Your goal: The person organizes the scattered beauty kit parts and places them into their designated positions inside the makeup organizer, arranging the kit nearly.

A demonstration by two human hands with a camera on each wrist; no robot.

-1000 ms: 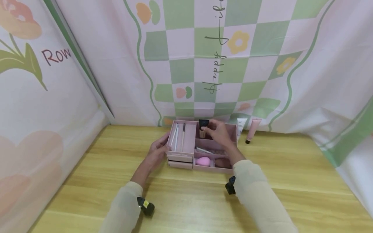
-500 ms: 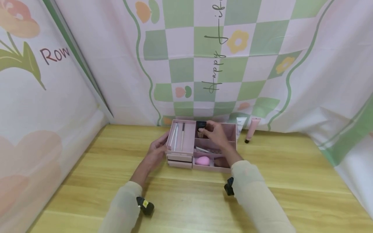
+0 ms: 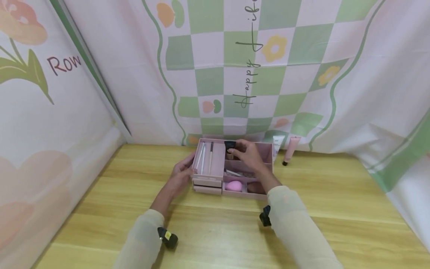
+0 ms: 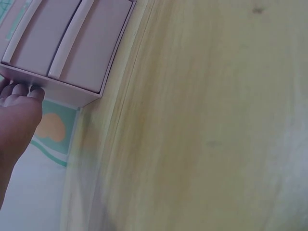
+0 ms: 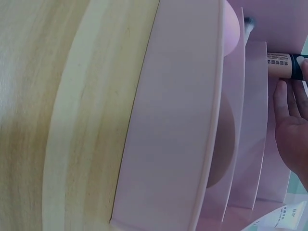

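Note:
A pink makeup organizer (image 3: 207, 178) with drawers on its left side stands near the back of the table. My right hand (image 3: 249, 155) pinches a foundation bottle by its black cap (image 3: 230, 145), low in the back compartment. The bottle's beige body (image 5: 280, 65) stands partly behind a divider in the right wrist view. My left hand (image 3: 181, 173) rests against the organizer's left side, its fingers (image 4: 20, 91) touching the side wall. Two slim brushes (image 3: 211, 158) lie in the top left tray. A pink makeup sponge (image 3: 234, 186) sits in the front compartment, beside a brown rounded item (image 3: 256, 188).
A white tube (image 3: 277, 144) and a pink tube with a black cap (image 3: 291, 150) stand right of the organizer. In the middle compartment lies a white-handled brush (image 3: 233, 172). A patterned curtain (image 3: 242, 74) hangs behind the wooden table (image 3: 215, 231).
My right hand has moved slightly left and down with the foundation bottle, which now sits lower in the back left corner of its compartment. My left hand has stayed put.

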